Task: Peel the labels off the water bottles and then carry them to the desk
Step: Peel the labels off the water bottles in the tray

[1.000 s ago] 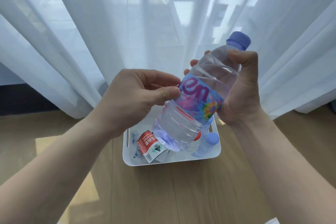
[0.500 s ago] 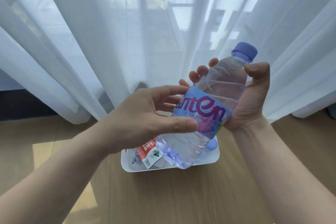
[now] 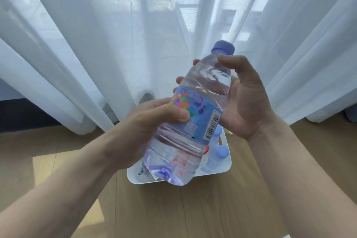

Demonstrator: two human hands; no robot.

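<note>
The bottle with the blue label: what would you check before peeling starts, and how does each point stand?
1. Bottle held in both hands: ok, the left hand grips its middle, the right hand its upper part.
2. Cap on: ok.
3. Label whole on the bottle: ok.
4. Loose label edge found: cannot tell.
5. Fingertip at a label edge: not ok, the left thumb lies across the label's face.
6. White bin below for scraps: ok.

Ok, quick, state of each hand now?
Left hand: grips the bottle at its label.
Right hand: holds the bottle near its top.
</note>
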